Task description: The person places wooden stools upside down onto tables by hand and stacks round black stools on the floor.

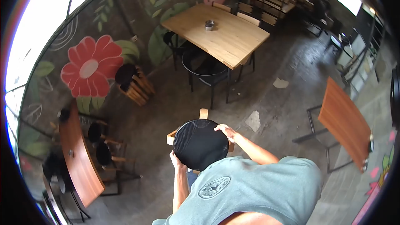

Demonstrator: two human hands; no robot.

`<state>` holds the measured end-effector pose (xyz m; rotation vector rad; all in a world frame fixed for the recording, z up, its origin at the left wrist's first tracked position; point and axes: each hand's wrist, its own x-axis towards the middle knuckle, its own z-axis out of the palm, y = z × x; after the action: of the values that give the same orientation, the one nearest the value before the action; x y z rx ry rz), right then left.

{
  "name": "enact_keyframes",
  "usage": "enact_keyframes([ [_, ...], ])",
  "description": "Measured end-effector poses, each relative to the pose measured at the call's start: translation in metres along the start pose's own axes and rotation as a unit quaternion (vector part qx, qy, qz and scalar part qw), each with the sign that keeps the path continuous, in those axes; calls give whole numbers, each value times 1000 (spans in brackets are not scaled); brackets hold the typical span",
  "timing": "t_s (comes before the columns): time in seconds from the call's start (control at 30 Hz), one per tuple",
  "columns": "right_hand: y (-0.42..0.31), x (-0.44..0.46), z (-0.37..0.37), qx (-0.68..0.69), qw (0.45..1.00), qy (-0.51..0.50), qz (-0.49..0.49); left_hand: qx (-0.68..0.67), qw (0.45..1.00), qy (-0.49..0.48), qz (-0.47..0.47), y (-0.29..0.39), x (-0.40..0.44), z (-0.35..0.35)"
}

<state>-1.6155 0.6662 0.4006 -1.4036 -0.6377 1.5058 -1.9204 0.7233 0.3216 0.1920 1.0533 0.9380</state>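
A round stool (201, 143) with a black seat and pale wooden legs is in front of my body, its seat facing up toward me. My left hand (178, 160) grips the near left edge of the seat. On the far right edge my right hand (226, 131) is closed, its thumb and fingers at the rim. Parts of the wooden legs stick out past the seat at the top and sides. The undersides of both grips are hidden, and I cannot tell whether the legs touch the floor.
Ahead stands a light wooden table (216, 33) with black chairs (204, 64) and a small jar (209, 26). Stacked stools (133, 84) are by the painted wall. Reddish-brown tables stand left (79, 158) and right (346, 121). Pale patches (253, 121) mark the floor.
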Motion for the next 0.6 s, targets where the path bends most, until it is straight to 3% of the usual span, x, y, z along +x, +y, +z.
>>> enact_keyframes([
  [0.07, 4, 17, 29, -7, 999, 38, -35, 52, 998, -46, 5, 41, 48, -18],
  [0.23, -26, 45, 116, 19, 989, 121, -85, 141, 986, -75, -45, 185, 19, 35],
  [0.43, -51, 114, 179, 8, 959, 254, -129, 182, 972, -149, -17, 274, 81, 19],
  [0.6, -87, 190, 199, -47, 947, 295, -118, 178, 971, -157, 22, 320, 106, 41],
])
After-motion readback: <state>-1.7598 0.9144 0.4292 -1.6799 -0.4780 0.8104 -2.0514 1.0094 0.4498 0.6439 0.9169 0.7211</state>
